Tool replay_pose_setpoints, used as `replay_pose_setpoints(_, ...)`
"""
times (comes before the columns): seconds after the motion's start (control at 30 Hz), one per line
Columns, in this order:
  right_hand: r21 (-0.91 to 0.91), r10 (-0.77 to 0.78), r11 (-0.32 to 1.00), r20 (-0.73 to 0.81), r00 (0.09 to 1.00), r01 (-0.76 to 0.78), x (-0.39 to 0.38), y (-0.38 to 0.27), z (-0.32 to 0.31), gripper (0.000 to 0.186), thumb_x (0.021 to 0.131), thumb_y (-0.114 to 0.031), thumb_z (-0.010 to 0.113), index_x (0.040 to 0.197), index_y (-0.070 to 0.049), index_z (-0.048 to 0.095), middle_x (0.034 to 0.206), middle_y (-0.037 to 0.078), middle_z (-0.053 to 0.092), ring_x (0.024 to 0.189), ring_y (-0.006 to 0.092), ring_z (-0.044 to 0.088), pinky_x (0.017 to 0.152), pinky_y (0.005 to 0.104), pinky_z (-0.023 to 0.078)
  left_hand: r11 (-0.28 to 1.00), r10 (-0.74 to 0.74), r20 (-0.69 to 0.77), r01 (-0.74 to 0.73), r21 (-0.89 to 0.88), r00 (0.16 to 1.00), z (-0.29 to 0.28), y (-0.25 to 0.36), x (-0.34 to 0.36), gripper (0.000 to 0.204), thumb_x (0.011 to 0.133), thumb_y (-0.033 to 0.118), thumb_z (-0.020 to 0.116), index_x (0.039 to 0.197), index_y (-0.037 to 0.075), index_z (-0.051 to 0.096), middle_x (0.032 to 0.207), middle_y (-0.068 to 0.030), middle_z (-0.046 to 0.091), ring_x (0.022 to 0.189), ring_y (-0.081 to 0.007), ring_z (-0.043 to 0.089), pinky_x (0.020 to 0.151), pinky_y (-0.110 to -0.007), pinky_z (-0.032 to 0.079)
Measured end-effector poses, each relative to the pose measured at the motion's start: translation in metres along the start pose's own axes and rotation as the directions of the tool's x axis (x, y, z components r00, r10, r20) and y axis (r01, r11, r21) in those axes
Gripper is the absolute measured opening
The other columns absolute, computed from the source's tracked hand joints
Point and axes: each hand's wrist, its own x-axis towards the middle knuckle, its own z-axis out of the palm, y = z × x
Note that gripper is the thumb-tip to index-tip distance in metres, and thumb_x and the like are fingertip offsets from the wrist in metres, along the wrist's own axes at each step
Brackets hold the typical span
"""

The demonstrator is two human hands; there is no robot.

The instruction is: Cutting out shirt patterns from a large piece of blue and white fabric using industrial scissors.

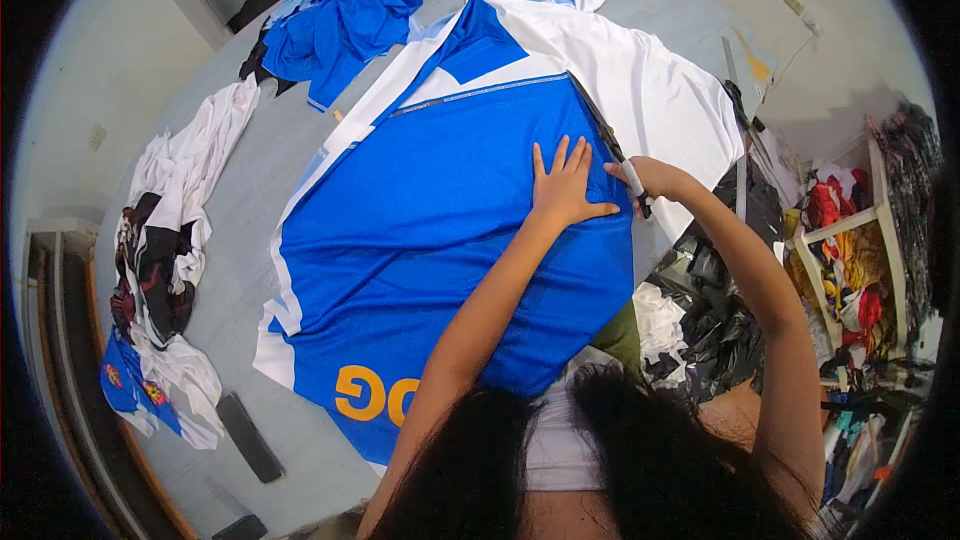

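The left hand (568, 183) lies spread flat on blue cloth (440, 210) with yellow letters (360, 392). Just beside it, the right hand (652, 180) grips black scissors (600, 125) at the cloth's right edge. White cloth (650, 70) shows beneath and beyond on the grey table (250, 280). Garments (190, 155) lie along the table's left side, near a dark block (250, 437).

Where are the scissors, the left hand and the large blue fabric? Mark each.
Scissors (607, 136): head view, on the dark metal.
Left hand (566, 186): head view, on its back.
Large blue fabric (430, 230): head view, on its broad middle.
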Motion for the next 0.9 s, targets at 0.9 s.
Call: replay_pose_setpoints(0.9,0.056,-0.032,0.998,0.013,0.999,0.031,-0.114,0.089,0.017,0.036,0.081,-0.031,0.064,0.085,0.004,0.056,0.055,0.007,0.055,0.047,0.0145,0.058,0.043,0.0285,0.044,0.574,-0.675,-0.402,0.783,0.242,0.619,-0.078,-0.041,-0.25,0.065,0.084,0.051,0.045,0.135,0.013,0.034,0.139,-0.0131,0.031,0.128,-0.0362,0.026,0.102,-0.059,0.013)
